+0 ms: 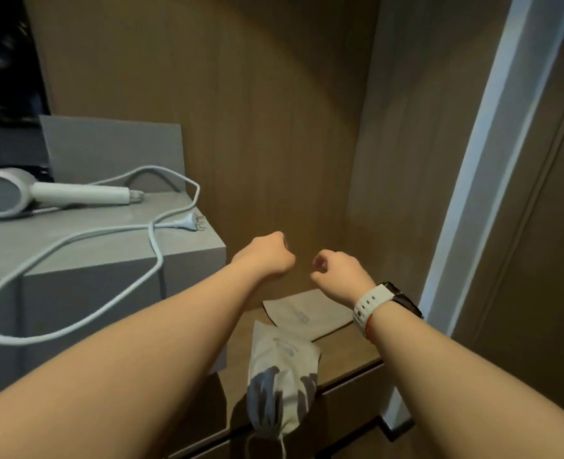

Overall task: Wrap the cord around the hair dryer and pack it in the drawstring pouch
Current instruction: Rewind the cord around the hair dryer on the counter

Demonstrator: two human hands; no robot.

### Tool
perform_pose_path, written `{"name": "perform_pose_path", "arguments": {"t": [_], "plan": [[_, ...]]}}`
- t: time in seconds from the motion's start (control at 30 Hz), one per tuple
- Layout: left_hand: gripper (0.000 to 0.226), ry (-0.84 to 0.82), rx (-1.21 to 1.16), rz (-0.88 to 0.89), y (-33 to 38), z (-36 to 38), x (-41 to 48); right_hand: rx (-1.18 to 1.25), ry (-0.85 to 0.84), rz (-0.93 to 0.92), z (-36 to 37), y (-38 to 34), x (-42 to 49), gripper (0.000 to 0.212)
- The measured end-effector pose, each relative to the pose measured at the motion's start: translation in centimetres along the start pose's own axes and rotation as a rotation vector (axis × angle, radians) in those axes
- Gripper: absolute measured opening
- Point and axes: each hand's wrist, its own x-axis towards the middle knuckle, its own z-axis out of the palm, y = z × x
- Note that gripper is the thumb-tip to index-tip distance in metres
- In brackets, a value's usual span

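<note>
Left of centre, on a grey stone-look block (188, 250), lies the white plastic hair dryer (78, 193), its long white rubbery cord (156, 250) spilling over the front edge. My left hand (267, 256) and right hand (337, 270) hang mid-frame, fingers curled into empty fists. At bottom centre a beige cloth drawstring pouch (284, 366) sags limply. The dryer looks light, smooth and head-heavy, so I'd grip its handle; the cord should be springy.

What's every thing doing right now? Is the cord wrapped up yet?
Dryer: lying on the grey box, untouched.
Cord: not wrapped, looping loose over the box's edge.
Plug: unplugged, lying on the box.
Pouch: lying on the shelf, one end hanging off.
Left hand: fist, holding nothing.
Right hand: fist, holding nothing.
</note>
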Motion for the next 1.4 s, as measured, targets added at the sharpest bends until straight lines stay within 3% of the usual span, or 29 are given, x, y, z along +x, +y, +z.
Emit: {"name": "perform_pose_path", "arguments": {"t": [0.17,0.4,0.7,0.93,1.03,1.2,1.4], "plan": [[0.023,0.125,0.127,0.020,-0.6,-5.9,-1.9,0.010,0.065,-0.079,-3.6,-4.7,-0.7,0.027],[0.026,0.307,0.333,0.001,-6.8,-10.6,-4.5,0.015,0.059,-0.226,-3.7,-11.3,-0.6,0.029],[0.047,0.544,0.235,-0.049,-16.9,-14.8,-5.9,0.167,-0.044,-0.411,1.2,-20.9,1.1,0.025],[0.046,0.737,0.254,-0.047,-25.6,-17.3,-4.2,0.183,-0.088,-0.476,4.1,-27.3,5.5,0.030],[0.043,0.836,0.158,-0.114,-28.1,-19.1,-2.3,0.169,-0.081,-0.494,5.2,-29.7,7.7,0.027],[0.040,0.955,-0.102,-0.387,-30.0,-21.8,1.1,0.190,-0.093,-0.483,7.5,-32.8,12.1,0.026],[0.038,0.763,-0.361,-0.442,-32.9,-22.8,3.6,0.137,-0.005,-0.494,10.4,-34.4,16.8,0.031]]}}
